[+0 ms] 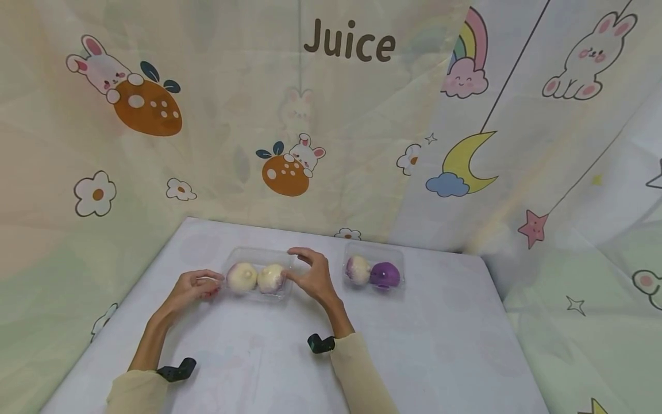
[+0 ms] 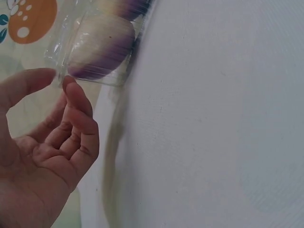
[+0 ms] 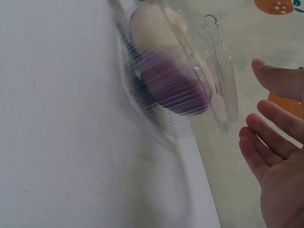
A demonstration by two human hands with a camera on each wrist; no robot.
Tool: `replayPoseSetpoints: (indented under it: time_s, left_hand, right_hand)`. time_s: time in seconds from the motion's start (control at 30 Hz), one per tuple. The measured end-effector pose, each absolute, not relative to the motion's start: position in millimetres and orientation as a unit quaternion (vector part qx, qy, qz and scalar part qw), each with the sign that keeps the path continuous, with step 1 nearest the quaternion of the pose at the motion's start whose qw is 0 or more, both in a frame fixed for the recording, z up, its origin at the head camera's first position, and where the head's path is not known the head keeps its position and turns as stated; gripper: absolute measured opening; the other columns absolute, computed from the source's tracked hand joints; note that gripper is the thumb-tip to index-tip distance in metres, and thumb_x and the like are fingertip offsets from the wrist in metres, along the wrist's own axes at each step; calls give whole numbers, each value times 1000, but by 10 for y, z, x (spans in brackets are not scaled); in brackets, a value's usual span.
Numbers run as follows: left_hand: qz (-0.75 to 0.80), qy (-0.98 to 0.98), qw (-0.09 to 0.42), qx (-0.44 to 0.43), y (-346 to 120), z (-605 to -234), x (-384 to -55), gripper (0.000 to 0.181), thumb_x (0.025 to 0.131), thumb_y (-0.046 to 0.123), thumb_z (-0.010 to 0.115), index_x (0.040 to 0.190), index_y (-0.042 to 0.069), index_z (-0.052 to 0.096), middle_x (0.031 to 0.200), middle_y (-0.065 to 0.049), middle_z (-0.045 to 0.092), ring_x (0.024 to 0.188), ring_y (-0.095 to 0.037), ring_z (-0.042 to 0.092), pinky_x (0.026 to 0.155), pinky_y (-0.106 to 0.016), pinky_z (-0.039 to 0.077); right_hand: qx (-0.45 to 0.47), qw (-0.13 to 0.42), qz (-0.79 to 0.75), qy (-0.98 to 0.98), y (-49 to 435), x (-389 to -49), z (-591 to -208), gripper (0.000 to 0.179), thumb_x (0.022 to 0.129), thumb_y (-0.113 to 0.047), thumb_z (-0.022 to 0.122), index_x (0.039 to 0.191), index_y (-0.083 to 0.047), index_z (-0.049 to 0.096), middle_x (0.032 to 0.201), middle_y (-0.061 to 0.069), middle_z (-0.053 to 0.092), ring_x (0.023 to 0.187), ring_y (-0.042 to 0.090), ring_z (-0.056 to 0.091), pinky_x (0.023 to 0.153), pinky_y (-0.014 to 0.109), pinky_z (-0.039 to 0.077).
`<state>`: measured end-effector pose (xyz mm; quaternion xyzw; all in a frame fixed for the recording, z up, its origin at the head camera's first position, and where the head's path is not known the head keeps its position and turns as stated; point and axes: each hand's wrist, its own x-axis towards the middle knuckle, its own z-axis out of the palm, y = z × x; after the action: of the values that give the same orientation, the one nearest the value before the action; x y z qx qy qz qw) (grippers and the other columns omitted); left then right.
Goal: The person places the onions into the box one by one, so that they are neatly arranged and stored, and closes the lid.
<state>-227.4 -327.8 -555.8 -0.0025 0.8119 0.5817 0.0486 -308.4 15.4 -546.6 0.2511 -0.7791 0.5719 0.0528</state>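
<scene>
A clear plastic clamshell box (image 1: 258,296) holds two round white-and-purple vegetables that look like turnips (image 1: 242,278). My left hand (image 1: 193,286) pinches the left end of the box. In the left wrist view its thumb and forefinger meet at the rim beside a turnip (image 2: 102,47). At the opposite end is my right hand (image 1: 314,279), its thumb and fingers spread. The right wrist view shows these fingers (image 3: 270,137) apart from the box (image 3: 223,109), with nothing in the palm.
To the right on the white table (image 1: 439,333) stands a second clear box (image 1: 374,249), containing one pale turnip (image 1: 357,270) and one purple one (image 1: 385,276). A printed curtain (image 1: 351,172) hangs behind the table's back edge.
</scene>
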Motion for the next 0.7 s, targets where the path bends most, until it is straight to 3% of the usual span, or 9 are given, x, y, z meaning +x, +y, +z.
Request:
replayPoseSetpoints:
  time_s: [0.13, 0.23, 0.37, 0.53, 0.7]
  left_hand:
    - [580, 813, 44, 0, -3277, -5569, -2268, 40, 107, 19, 71, 131, -13, 68, 102, -9, 83, 88, -8, 75, 77, -29, 61]
    - [581, 813, 41, 2, -3276, -5581, -2267, 40, 107, 20, 71, 130, -13, 68, 101, -9, 83, 87, -8, 75, 77, -29, 61]
    - [583, 811, 43, 4, -3269, -5599, -2264, 41, 107, 19, 71, 131, -13, 67, 101, -7, 82, 87, -8, 74, 77, -28, 61]
    - [589, 807, 44, 5, -3267, -5600, -2256, 42, 107, 19, 71, 132, -14, 66, 100, -4, 82, 86, -8, 73, 77, -28, 61]
    - [592, 805, 39, 3, -3263, -5612, -2258, 41, 107, 18, 70, 132, -15, 65, 98, -2, 83, 85, -8, 73, 76, -27, 60]
  right_hand:
    - [189, 42, 583, -789, 175, -3041, -5461, 39, 99, -18, 81, 133, 1, 74, 131, 13, 78, 125, 31, 72, 106, 45, 59]
    - [138, 24, 579, -803, 213, -3007, -5438, 32, 104, -20, 75, 126, 2, 76, 120, 16, 81, 108, 30, 78, 91, 37, 63]
    - [76, -58, 576, -812, 306, -2942, -5361, 26, 104, -19, 73, 114, 5, 77, 100, 19, 83, 86, 29, 82, 73, 30, 64]
    - [80, -217, 574, -785, 393, -2857, -5258, 37, 106, -24, 72, 112, 12, 78, 96, 24, 83, 83, 30, 83, 78, 39, 67]
    - [108, -302, 571, -756, 355, -2834, -5259, 36, 107, -24, 71, 114, 10, 80, 101, 25, 83, 81, 24, 82, 80, 38, 67]
